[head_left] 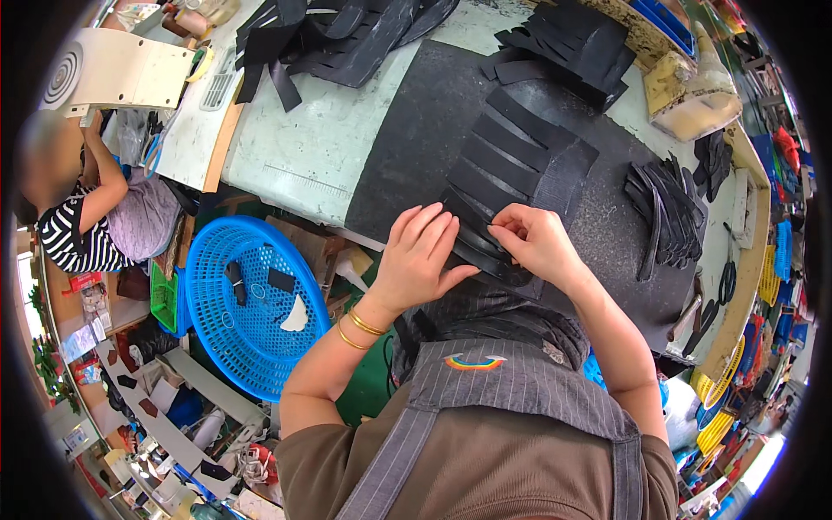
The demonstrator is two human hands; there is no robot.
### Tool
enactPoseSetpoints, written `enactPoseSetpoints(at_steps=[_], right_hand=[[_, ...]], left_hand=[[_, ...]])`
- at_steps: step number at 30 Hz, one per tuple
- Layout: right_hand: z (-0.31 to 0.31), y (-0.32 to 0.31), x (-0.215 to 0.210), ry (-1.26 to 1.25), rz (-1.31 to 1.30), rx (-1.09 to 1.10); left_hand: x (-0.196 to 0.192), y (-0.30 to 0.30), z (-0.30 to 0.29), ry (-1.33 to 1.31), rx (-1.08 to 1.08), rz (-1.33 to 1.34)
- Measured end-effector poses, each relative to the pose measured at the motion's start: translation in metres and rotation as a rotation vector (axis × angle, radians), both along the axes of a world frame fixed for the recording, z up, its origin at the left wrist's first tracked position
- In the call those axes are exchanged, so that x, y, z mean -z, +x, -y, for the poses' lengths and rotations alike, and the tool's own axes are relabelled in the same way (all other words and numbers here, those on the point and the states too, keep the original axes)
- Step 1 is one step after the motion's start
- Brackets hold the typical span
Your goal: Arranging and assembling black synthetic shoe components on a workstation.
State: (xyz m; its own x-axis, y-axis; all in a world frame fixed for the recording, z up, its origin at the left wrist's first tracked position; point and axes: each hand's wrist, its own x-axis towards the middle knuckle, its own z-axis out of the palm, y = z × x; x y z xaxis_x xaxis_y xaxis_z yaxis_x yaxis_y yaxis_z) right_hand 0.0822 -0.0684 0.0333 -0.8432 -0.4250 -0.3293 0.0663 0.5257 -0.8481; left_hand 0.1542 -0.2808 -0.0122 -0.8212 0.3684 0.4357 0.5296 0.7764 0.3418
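My left hand (422, 260) lies with fingers stretched out over the left end of a black leather-like strip (475, 234) at the table's near edge. Thumb and forefinger of my right hand (539, 246) pinch at the same strip's right part; the fingers hide the exact grip. Just beyond my hands, several flat black strips (497, 166) lie overlapped in a row, their right ends bunched together. They rest on a dark work mat (399, 130).
Piles of black strips lie at the back left (347, 43), back right (572, 48) and right (667, 212). Scissors (726, 282) are by the right edge, a crusted glue container (693, 100) behind. A blue basket (247, 381) stands left; a person in a striped top (74, 230) sits beyond.
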Motion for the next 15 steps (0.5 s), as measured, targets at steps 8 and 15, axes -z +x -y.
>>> enactPoseSetpoints(at_steps=[8, 15], right_hand=[[-0.002, -0.003, 0.001, 0.010, 0.047, 0.022], [-0.042, 0.030, 0.008, 0.008, -0.008, 0.197]], left_hand=[[-0.012, -0.007, -0.007, -0.027, 0.086, 0.103], [-0.009, -0.004, 0.001, -0.087, 0.102, 0.076]])
